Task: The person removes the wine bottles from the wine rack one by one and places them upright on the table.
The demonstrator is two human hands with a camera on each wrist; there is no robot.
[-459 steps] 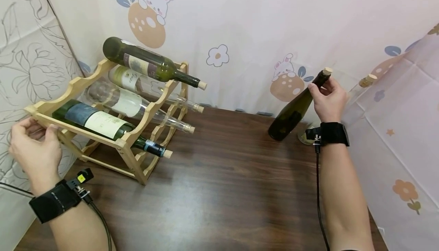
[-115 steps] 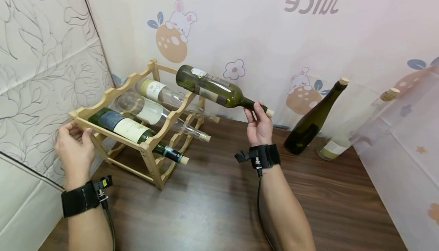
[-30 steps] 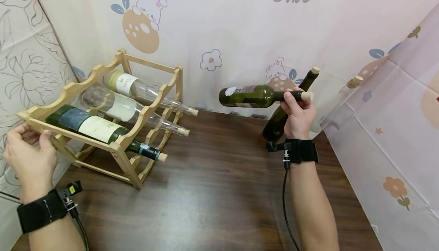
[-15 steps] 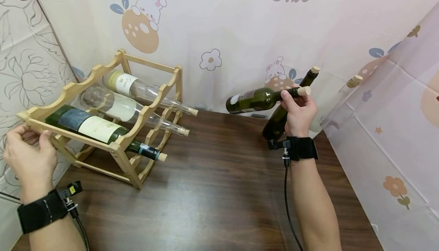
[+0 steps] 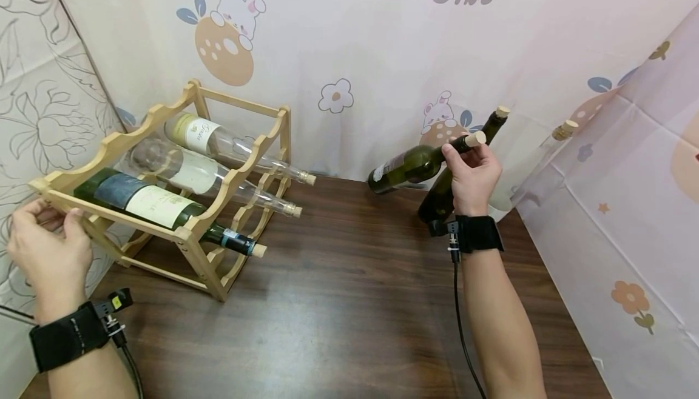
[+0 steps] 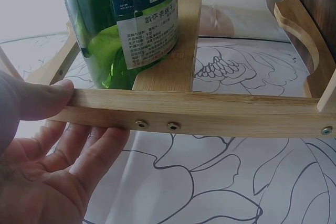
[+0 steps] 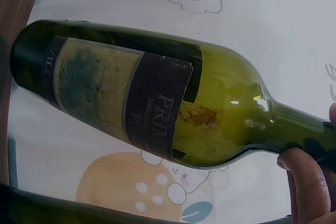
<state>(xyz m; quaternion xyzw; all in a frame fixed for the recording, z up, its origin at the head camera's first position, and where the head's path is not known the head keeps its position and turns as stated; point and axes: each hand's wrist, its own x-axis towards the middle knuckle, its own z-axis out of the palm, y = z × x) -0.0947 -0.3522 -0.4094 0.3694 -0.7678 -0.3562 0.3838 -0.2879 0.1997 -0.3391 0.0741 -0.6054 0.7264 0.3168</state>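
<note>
My right hand (image 5: 475, 177) grips the neck of a green wine bottle (image 5: 406, 168), its cork pointing up to the right. The bottle is tilted, base low to the left; whether the base touches the table I cannot tell. Its worn label faces the right wrist camera (image 7: 97, 85). At the left, my left hand (image 5: 51, 247) holds the end rail of a wooden wine rack (image 6: 220, 109), thumb above and fingers beneath. Lying in the rack are a green bottle with a blue and cream label (image 5: 158, 205), a clear bottle (image 5: 196, 168) and another clear bottle with a yellowish end (image 5: 199, 132).
Just behind my right hand a dark green corked bottle (image 5: 437, 199) stands on the brown table (image 5: 338, 302). A clear corked bottle (image 5: 537, 165) stands to its right, partly hidden by the hand. Printed curtains (image 5: 371, 35) close off the back and sides.
Earlier the green bottle lay across the rack's top; my right hand has carried it off to the right. Over the last second its base has dropped and it tilts more upright. The left hand stays put.
</note>
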